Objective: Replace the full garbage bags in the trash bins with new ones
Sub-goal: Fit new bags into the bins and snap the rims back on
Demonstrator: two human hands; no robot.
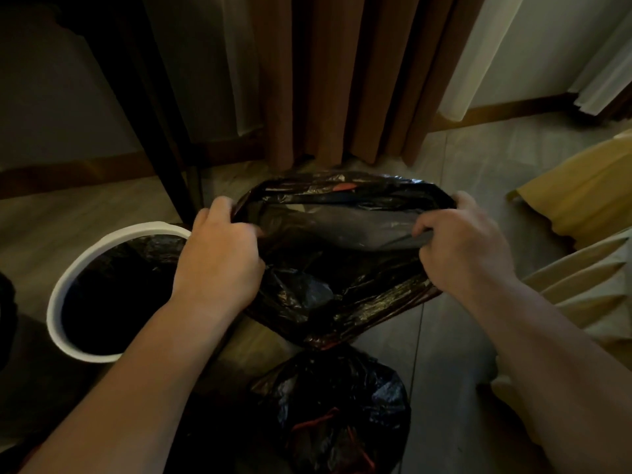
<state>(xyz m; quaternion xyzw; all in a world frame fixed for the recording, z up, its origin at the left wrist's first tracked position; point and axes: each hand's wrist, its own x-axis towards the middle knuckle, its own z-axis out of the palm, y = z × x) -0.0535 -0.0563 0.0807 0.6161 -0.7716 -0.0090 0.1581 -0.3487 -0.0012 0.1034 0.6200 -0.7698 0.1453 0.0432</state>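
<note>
A black garbage bag (pixel 342 268) hangs in the air in the middle of the view, its mouth stretched wide between both hands. My left hand (pixel 219 254) grips the left edge of the mouth. My right hand (pixel 461 244) pinches the right edge. A round white-rimmed trash bin (pixel 68 278) stands on the floor at the left, its inside dark with what looks like a black liner. A full black bag (pixel 335 415) tied with a red drawstring lies on the floor below the open bag.
Brown curtains (pixel 342 80) hang behind the bag. A dark table leg (pixel 164 138) stands just behind the bin. Yellow fabric (pixel 581 196) and pleated pale fabric (pixel 581 295) lie at the right. Grey tiled floor (pixel 444 354) shows between them.
</note>
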